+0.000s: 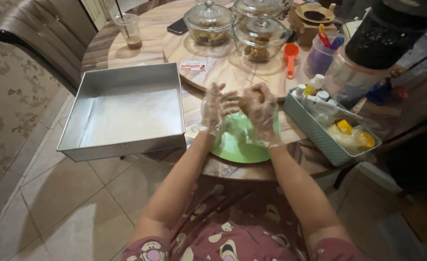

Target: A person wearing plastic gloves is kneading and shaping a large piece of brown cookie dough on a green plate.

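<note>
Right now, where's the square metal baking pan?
In the head view, the square metal baking pan sits at the table's near left edge, overhanging it, left of the green plate under the gloved left hand and right hand.

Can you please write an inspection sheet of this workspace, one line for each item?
Surface: round marbled table, crowded at the far side.
Job's things: brown dough lump over a green plate; square metal pan lined with paper, hanging over the table edge.
Clutter: three lidded glass bowls, orange scoop, teal tray of bottles, plastic cup, phone.
Hands: left hand and right hand in clear gloves, pressing the dough between them.
Cables: nothing seen.
Surroundings: tiled floor, chair.
</note>
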